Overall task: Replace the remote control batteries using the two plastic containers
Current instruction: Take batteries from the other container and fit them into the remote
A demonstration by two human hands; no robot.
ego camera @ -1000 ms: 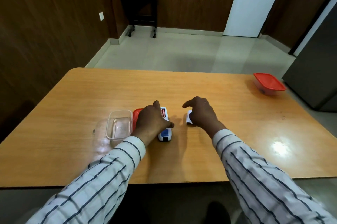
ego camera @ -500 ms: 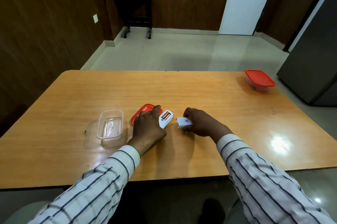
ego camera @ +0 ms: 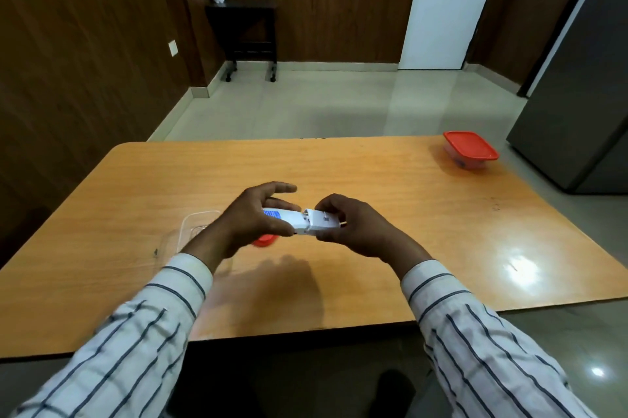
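My left hand [ego camera: 253, 218] grips the white remote control [ego camera: 289, 218], held level above the wooden table [ego camera: 373, 176]. My right hand [ego camera: 350, 225] pinches the white battery cover [ego camera: 323, 220] against the remote's right end. An open clear plastic container [ego camera: 195, 224] sits on the table behind my left wrist, partly hidden. Its red lid [ego camera: 263, 241] peeks out beneath my left hand. A second container with a red lid [ego camera: 470, 150] stands at the far right corner of the table.
A grey refrigerator [ego camera: 577, 94] stands just beyond the table's right side. A black side table [ego camera: 246, 33] and a white door [ego camera: 448, 3] are across the tiled floor. The table's near edge lies just in front of my sleeves.
Both hands have lifted off the table and come together. The remote left the tabletop in my left hand, and the battery cover in my right hand now meets its end.
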